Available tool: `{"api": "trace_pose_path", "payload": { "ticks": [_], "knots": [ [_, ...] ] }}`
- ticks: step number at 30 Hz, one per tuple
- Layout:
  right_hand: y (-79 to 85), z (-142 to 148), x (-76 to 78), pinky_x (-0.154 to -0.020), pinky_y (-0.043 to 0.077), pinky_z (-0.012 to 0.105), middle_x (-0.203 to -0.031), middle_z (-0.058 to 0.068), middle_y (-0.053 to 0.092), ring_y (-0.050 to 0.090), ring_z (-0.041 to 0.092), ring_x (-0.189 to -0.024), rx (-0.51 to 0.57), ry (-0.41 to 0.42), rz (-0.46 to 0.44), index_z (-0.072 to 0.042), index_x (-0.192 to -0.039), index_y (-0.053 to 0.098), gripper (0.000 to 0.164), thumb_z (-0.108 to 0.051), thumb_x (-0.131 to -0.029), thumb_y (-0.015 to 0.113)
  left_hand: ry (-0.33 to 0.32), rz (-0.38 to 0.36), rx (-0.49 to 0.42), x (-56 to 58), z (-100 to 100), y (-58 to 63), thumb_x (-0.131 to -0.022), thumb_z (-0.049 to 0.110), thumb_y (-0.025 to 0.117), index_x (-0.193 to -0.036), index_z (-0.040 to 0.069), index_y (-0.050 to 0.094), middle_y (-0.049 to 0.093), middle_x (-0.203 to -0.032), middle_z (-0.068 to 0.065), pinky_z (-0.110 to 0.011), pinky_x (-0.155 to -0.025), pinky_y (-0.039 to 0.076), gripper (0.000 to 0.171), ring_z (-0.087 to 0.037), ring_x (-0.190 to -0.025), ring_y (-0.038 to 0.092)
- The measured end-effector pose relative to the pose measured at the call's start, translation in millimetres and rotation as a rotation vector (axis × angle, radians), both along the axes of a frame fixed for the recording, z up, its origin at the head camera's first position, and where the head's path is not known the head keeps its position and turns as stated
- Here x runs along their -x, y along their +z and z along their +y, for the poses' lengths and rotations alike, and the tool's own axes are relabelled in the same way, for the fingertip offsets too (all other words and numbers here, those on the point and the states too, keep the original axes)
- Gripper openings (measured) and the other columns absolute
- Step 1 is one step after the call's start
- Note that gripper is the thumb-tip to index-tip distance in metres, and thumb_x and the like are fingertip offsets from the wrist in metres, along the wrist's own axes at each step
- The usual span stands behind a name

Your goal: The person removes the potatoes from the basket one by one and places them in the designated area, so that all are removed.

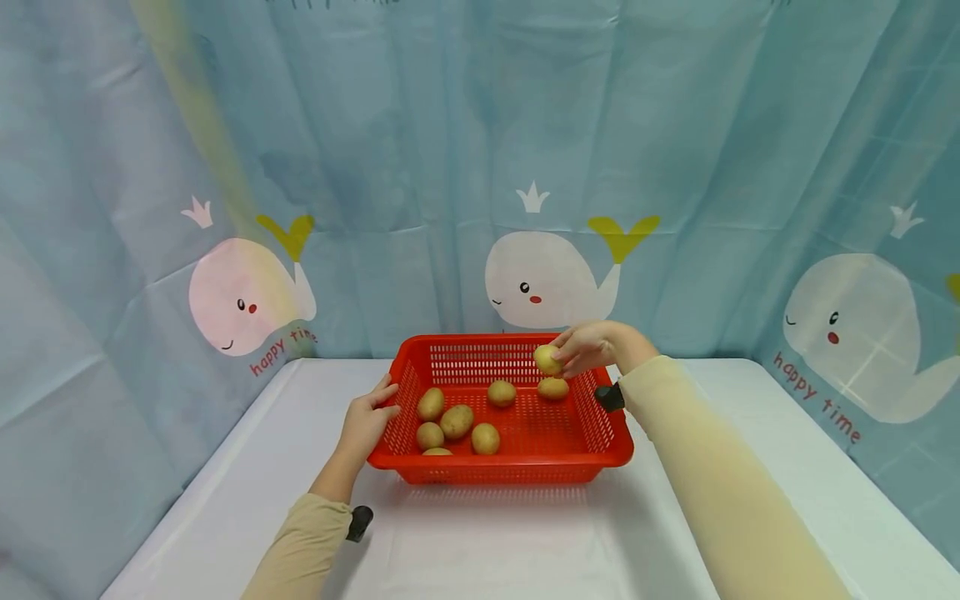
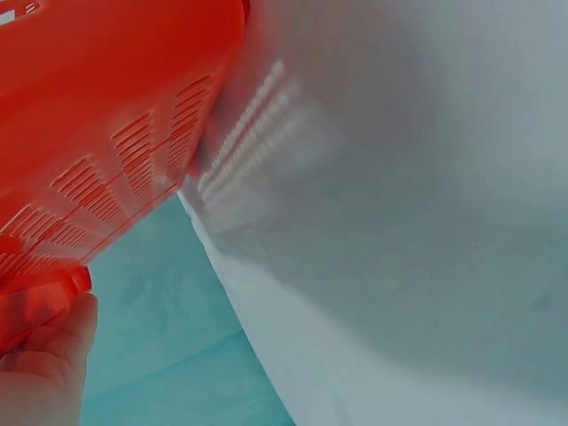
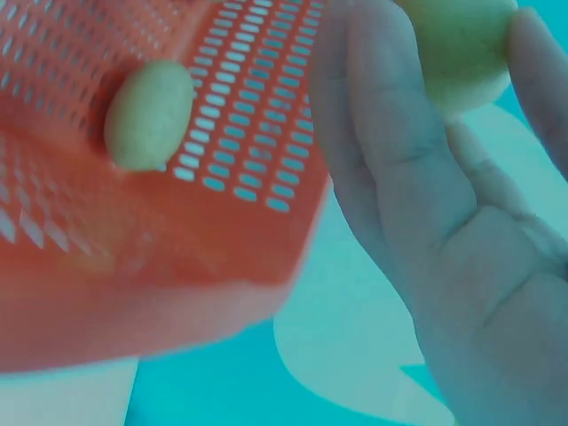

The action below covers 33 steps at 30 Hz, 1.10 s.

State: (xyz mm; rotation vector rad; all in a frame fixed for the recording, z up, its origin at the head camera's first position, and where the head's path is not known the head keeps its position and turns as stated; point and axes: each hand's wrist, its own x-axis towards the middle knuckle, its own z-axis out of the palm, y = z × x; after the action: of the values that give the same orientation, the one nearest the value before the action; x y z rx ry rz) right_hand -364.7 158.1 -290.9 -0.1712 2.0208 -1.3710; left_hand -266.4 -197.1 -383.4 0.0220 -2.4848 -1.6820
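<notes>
A red plastic basket (image 1: 502,460) with slotted walls stands on the white table. My right hand (image 1: 588,346) pinches a potato (image 1: 547,360) between thumb and fingers, above the basket's back right part. In the right wrist view, that held potato (image 3: 461,53) is cut off by the top edge. Below it, another potato (image 1: 553,389) lies on the basket floor. My left hand (image 1: 365,423) holds the basket's left rim; in the left wrist view only part of the hand (image 2: 49,373) shows at the rim. Several more potatoes (image 1: 456,422) lie mostly in the left half.
The white table (image 1: 247,500) extends to both sides and in front of the basket. Behind it hangs a light blue curtain (image 1: 420,167) printed with whales. A black wrist strap piece (image 1: 609,397) sits by the right cuff, close to the basket's right rim.
</notes>
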Motion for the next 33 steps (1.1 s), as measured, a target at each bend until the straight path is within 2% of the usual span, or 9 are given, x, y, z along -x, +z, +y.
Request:
{"api": "trace_pose_path", "payload": {
  "ticks": [4, 7, 13, 16, 21, 25, 33],
  "knots": [
    [1.9, 11, -2.3, -0.084, 0.054, 0.033, -0.111, 0.018, 0.052, 0.060, 0.024, -0.092, 0.018, -0.040, 0.027, 0.016, -0.142, 0.030, 0.050, 0.000, -0.099, 0.048, 0.005, -0.006, 0.003, 0.4, -1, -0.2, -0.091, -0.005, 0.052, -0.138, -0.011, 0.045, 0.032, -0.153, -0.015, -0.047, -0.115, 0.020, 0.047, -0.033, -0.143, 0.022],
    [2.3, 18, -4.2, -0.085, 0.054, 0.035, -0.114, 0.019, 0.051, 0.058, 0.028, -0.099, 0.043, -0.061, 0.031, 0.016, -0.144, 0.028, 0.051, 0.000, -0.099, 0.047, 0.006, -0.014, 0.007, 1.3, -3, -1.3, -0.092, -0.004, 0.052, -0.139, -0.010, 0.045, 0.032, -0.153, -0.013, -0.047, -0.115, 0.021, 0.048, -0.032, -0.144, 0.022],
    [1.9, 34, -9.8, -0.086, 0.054, 0.036, -0.118, 0.019, 0.050, 0.059, 0.023, -0.098, 0.086, -0.090, 0.065, 0.014, -0.147, 0.020, 0.057, -0.002, -0.100, 0.046, -0.002, -0.015, 0.003, 2.7, -3, -3.4, -0.092, -0.004, 0.051, -0.139, -0.011, 0.045, 0.032, -0.153, -0.014, -0.048, -0.115, 0.021, 0.047, -0.032, -0.144, 0.021],
    [-0.5, 45, -13.1, -0.087, 0.053, 0.038, -0.119, 0.018, 0.051, 0.059, 0.024, -0.102, 0.107, -0.104, 0.094, 0.013, -0.149, 0.014, 0.059, -0.004, -0.101, 0.044, -0.001, -0.012, 0.003, 2.8, -3, -4.5, -0.092, -0.004, 0.051, -0.139, -0.010, 0.045, 0.032, -0.153, -0.014, -0.047, -0.115, 0.021, 0.047, -0.032, -0.144, 0.021],
    [-8.4, 61, -16.7, -0.093, 0.050, 0.045, -0.111, 0.010, 0.057, 0.058, 0.027, -0.107, 0.163, -0.135, 0.147, 0.013, -0.149, 0.015, 0.060, -0.006, -0.101, 0.045, 0.004, -0.008, 0.007, 1.9, -2, -5.1, -0.092, -0.004, 0.051, -0.139, -0.011, 0.045, 0.033, -0.153, -0.014, -0.047, -0.115, 0.021, 0.047, -0.032, -0.143, 0.023],
    [-13.7, 73, -18.6, -0.094, 0.049, 0.048, -0.106, 0.005, 0.059, 0.060, 0.026, -0.107, 0.206, -0.181, 0.166, 0.012, -0.150, 0.015, 0.061, -0.006, -0.101, 0.047, 0.001, -0.004, 0.009, 1.8, -2, -4.8, -0.092, -0.004, 0.050, -0.138, -0.011, 0.045, 0.033, -0.153, -0.015, -0.048, -0.114, 0.021, 0.047, -0.032, -0.143, 0.023],
    [-21.3, 96, -22.7, -0.096, 0.048, 0.046, -0.105, 0.006, 0.055, 0.062, 0.018, -0.096, 0.231, -0.303, 0.172, 0.009, -0.151, 0.013, 0.064, -0.007, -0.100, 0.049, -0.006, -0.008, 0.014, 1.4, -2, -3.6, -0.092, -0.004, 0.050, -0.139, -0.011, 0.044, 0.032, -0.153, -0.015, -0.049, -0.114, 0.020, 0.047, -0.033, -0.143, 0.022]
  ]
}}
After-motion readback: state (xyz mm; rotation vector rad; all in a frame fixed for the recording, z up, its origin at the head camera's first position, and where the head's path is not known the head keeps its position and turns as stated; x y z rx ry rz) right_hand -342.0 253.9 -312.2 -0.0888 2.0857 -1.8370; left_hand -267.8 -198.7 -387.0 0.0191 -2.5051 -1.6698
